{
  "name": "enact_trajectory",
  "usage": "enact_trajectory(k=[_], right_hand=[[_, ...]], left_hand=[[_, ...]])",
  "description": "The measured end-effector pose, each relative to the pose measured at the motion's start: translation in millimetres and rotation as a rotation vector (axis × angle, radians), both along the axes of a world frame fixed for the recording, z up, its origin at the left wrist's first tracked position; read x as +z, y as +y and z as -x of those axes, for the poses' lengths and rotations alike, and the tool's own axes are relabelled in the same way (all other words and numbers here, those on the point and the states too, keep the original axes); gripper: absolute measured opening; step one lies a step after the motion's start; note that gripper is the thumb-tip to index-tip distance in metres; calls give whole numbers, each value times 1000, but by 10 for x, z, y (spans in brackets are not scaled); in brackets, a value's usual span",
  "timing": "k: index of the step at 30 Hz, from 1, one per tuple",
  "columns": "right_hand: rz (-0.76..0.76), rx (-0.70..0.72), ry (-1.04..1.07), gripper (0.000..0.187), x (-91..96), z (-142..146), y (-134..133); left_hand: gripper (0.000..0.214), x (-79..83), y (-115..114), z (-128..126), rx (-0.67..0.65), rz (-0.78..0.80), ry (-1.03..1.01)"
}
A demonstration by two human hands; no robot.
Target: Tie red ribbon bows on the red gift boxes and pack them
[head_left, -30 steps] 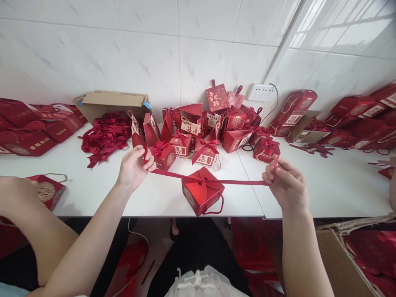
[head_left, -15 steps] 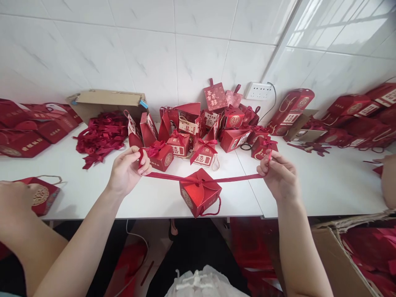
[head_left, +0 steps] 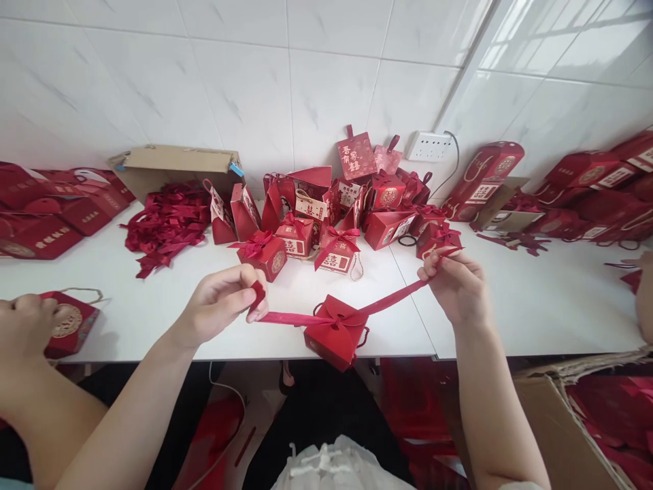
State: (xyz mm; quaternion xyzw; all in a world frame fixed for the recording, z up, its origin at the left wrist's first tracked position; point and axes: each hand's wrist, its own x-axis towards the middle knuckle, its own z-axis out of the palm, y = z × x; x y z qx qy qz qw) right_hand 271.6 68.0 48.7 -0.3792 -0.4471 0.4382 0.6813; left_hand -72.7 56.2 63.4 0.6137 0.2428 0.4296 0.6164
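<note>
A red gift box [head_left: 331, 344] with petal-like folded flaps and a rope handle sits tilted at the table's front edge. Across its top runs a red ribbon [head_left: 392, 297], crossed or knotted at the middle of the flaps. My left hand [head_left: 224, 303] pinches one end of it, left of the box and low over the table. The other end is held in my right hand [head_left: 456, 279], higher and to the right. Both sides of the ribbon are stretched taut. Just behind stand finished-looking boxes with bows, among them a small red box [head_left: 262, 255].
A heap of red ribbons [head_left: 166, 221] spills from a cardboard box [head_left: 178, 163] at the back left. A power strip [head_left: 427, 146] is against the wall. Other people's hands show at the left [head_left: 30, 333] and right edges. A large carton [head_left: 561, 422] stands at lower right.
My left hand has moved down and toward the box, and my right hand slightly down. The gift box has turned and tipped, shifting a little right and nearer me.
</note>
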Motion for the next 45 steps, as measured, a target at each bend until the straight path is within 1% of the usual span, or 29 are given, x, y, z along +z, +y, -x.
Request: enact_trajectory(k=[1,3,4,5,6,7,8,9,10,11,12,14,16,18,20,23,25,27,30,35,38,40,42,45], right_hand=[[-6,-3,-4,8,20,-9,-38],[10,39,-20,12,43,-67,-153],[44,110,-39,17,39,-113,-223],[98,232,-72,25,20,-162,-296],[166,389,-122,36,-12,-206,-364],[236,545,-188,49,-57,-237,-423],[300,661,-266,61,-113,-245,-470],[350,714,-349,68,-177,-225,-503],[384,701,-432,69,-247,-177,-524],[405,637,-512,66,-320,-103,-535],[413,550,-581,59,-395,-11,-539],[417,442,-686,45,-539,193,-539],[413,399,-730,36,-663,365,-546],[410,369,-717,31,-753,468,-561],[417,328,-668,29,-801,508,-574],[461,278,-602,31,-802,510,-558],[472,300,-598,32,-786,508,-515],[447,358,-587,34,-783,513,-453],[423,397,-516,38,-814,528,-358],[473,464,-476,44,-859,524,-307],[467,510,-379,45,-862,493,-336],[465,539,-273,46,-872,469,-359],[480,569,-198,43,-894,450,-379],[507,605,-166,41,-944,441,-400]], left_hand=[[15,8,1,4,-71,-3,35],[17,27,5,10,-218,-15,209],[18,28,13,6,-258,-26,331],[19,19,26,-5,-257,-41,458],[20,-4,46,-25,-209,-61,580],[21,-40,70,-54,-120,-85,681],[21,-90,97,-91,-8,-114,757],[20,-151,125,-134,101,-148,812],[19,-218,150,-181,179,-183,849],[20,-287,172,-229,210,-211,867],[21,-355,190,-277,196,-227,869],[25,-472,212,-359,94,-212,853],[26,-560,224,-414,-2,-160,837],[25,-622,230,-441,-60,-111,832],[27,-667,225,-449,-103,-59,829],[33,-716,197,-447,-208,60,805],[36,-735,174,-444,-289,130,788],[38,-744,158,-441,-326,162,766],[38,-749,154,-435,-328,168,704],[38,-801,150,-429,-329,168,632],[37,-853,133,-426,-295,186,585],[38,-879,119,-427,-247,165,577],[39,-896,104,-435,-207,135,573],[37,-927,81,-460,-189,166,537]])
